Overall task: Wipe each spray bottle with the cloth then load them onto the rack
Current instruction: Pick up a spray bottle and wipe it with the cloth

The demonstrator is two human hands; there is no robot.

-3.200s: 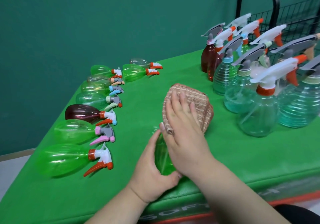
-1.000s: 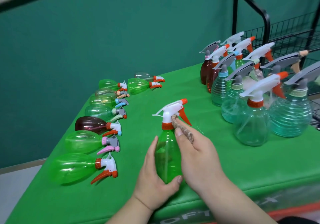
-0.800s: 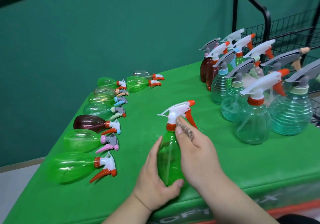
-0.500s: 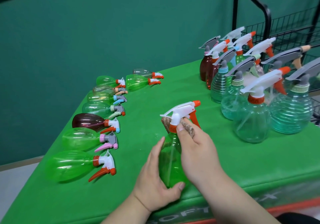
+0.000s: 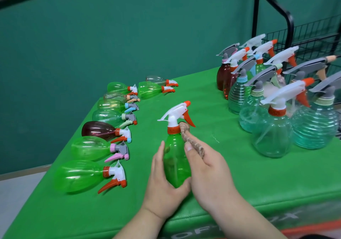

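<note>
Standing upright near the front edge of a green-covered table [image 5: 212,98], a translucent green plastic spray bottle [image 5: 175,157] has its long axis vertical and its nozzle aimed right, toward a cluster of upright bottles [image 5: 273,128]. The left hand [image 5: 164,187] wraps its lower body; the right hand [image 5: 208,174] pinches a brown woven cloth [image 5: 186,133] against the neck. Three seconds earlier the cloth covered the whole head

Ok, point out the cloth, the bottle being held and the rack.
cloth [image 5: 185,131], head view, on the twisted part beside the bottle's neck
green bottle [image 5: 174,165], head view, on its clear green body
rack [image 5: 255,17], head view, on its black upright post
</note>
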